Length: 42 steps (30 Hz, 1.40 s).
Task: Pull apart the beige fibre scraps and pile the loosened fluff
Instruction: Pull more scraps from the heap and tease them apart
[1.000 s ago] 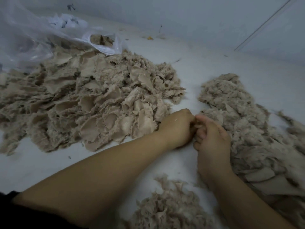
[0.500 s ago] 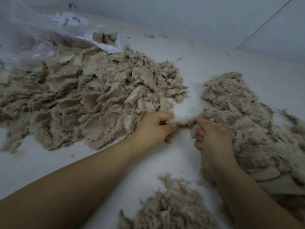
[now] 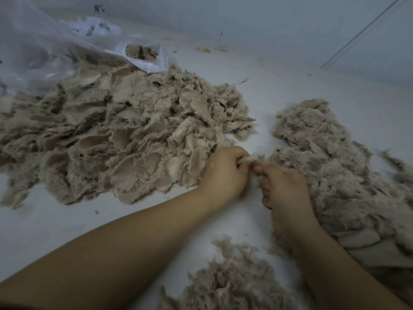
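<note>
Item: small beige fibre scrap (image 3: 251, 158), being pinched between left hand (image 3: 224, 173) and right hand (image 3: 283, 189), fingers clamping both ends, lying between the scrap heap (image 3: 125, 139) and fluff pile (image 3: 330, 166) on the white surface (image 3: 55, 220). Advice: pulling outward steadily, regripping close. No writing showing.

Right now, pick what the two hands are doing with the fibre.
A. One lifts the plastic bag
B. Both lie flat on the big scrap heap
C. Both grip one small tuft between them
C: the left hand and right hand each pinch an end of one small tuft stretched between them.
</note>
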Each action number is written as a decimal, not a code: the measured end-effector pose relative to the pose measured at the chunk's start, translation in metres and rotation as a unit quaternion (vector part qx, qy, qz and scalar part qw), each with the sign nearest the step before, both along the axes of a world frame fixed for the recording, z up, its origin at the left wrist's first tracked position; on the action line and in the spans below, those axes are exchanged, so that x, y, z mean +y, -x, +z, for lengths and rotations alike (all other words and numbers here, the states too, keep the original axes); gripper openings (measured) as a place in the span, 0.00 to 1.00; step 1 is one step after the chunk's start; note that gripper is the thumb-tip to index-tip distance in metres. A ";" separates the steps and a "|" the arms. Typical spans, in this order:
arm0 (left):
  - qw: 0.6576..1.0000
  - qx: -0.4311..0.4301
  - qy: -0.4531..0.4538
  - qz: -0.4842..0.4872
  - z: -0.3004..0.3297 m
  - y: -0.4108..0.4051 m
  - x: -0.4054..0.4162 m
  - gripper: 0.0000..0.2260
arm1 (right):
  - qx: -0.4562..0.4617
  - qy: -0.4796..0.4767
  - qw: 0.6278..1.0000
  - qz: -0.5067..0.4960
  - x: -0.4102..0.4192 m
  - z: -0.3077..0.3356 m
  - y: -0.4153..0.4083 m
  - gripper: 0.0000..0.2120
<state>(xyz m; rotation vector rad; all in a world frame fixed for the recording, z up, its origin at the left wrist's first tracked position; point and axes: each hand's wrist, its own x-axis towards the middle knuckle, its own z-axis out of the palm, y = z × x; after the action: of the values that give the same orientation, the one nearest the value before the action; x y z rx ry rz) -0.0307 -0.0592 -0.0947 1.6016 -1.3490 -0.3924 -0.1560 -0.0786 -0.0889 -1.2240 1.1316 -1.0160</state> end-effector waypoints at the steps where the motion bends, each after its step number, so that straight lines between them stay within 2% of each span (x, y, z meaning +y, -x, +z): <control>1: 0.999 0.001 0.025 -0.019 0.000 0.001 0.006 0.08 | 0.002 0.011 1.000 0.011 0.001 0.001 0.000 0.17; 4: 0.989 -0.116 0.067 -0.069 0.001 0.002 0.022 0.09 | 0.001 0.046 0.998 0.036 0.007 0.004 0.001 0.23; 6: 0.983 -0.144 0.076 -0.083 0.006 -0.001 0.028 0.09 | -0.017 0.048 0.998 0.040 0.008 0.004 0.001 0.24; 8: 0.992 -0.077 0.071 -0.075 0.007 -0.007 0.033 0.12 | -0.033 0.041 0.998 0.042 0.008 0.003 0.001 0.24; 10: 0.997 0.055 0.019 -0.041 0.008 -0.010 0.036 0.15 | -0.027 0.052 0.997 0.050 0.009 0.004 0.001 0.22; 12: 0.970 0.238 -0.044 -0.031 0.013 -0.009 0.037 0.10 | -0.028 0.061 0.995 0.069 0.010 0.003 0.001 0.18; 13: 0.952 0.299 -0.062 -0.036 0.014 -0.009 0.037 0.06 | -0.035 0.061 0.994 0.079 0.011 0.003 0.001 0.16; 14: 0.944 0.320 -0.069 -0.046 0.015 -0.010 0.036 0.07 | -0.043 0.060 0.993 0.088 0.012 0.004 0.001 0.15; 16: 0.940 0.322 -0.078 -0.080 0.013 -0.012 0.034 0.10 | -0.054 0.063 0.991 0.101 0.013 0.005 0.001 0.14; 19: 0.949 0.297 -0.052 -0.096 0.012 -0.012 0.035 0.04 | -0.064 0.060 0.990 0.110 0.015 0.007 0.000 0.16; 23: 0.984 0.157 0.079 -0.037 0.011 -0.012 0.036 0.13 | -0.063 0.011 0.997 0.047 0.007 0.004 0.001 0.25; 25: 0.985 0.114 0.124 -0.045 0.012 -0.011 0.038 0.12 | -0.049 0.011 0.998 0.046 0.004 0.001 0.002 0.24; 28: 0.983 0.097 0.147 -0.044 0.010 -0.008 0.040 0.12 | -0.022 0.022 0.998 0.057 0.006 0.001 0.000 0.19; 33: 0.979 0.147 0.133 -0.045 0.011 -0.005 0.041 0.13 | 0.000 0.078 0.991 0.106 0.011 0.004 -0.001 0.17; 36: 0.965 0.230 0.119 -0.028 0.013 -0.002 0.042 0.08 | 0.009 0.099 0.990 0.104 0.012 0.003 0.002 0.11; 38: 0.952 0.291 0.092 -0.026 0.014 0.000 0.042 0.06 | 0.002 0.105 0.989 0.105 0.012 0.002 0.002 0.10; 40: 0.956 0.290 0.037 -0.013 0.011 0.000 0.041 0.12 | -0.004 0.109 0.989 0.098 0.012 0.002 0.002 0.10; 42: 0.959 0.284 -0.011 -0.011 0.010 0.001 0.041 0.10 | -0.010 0.107 0.989 0.099 0.013 0.002 0.003 0.09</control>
<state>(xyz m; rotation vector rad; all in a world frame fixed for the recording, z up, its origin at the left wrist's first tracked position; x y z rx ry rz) -0.0314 -0.0186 -0.0843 1.3471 -0.9211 -0.8134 -0.1586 -0.0657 -0.0865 -1.4621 0.8818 -1.0134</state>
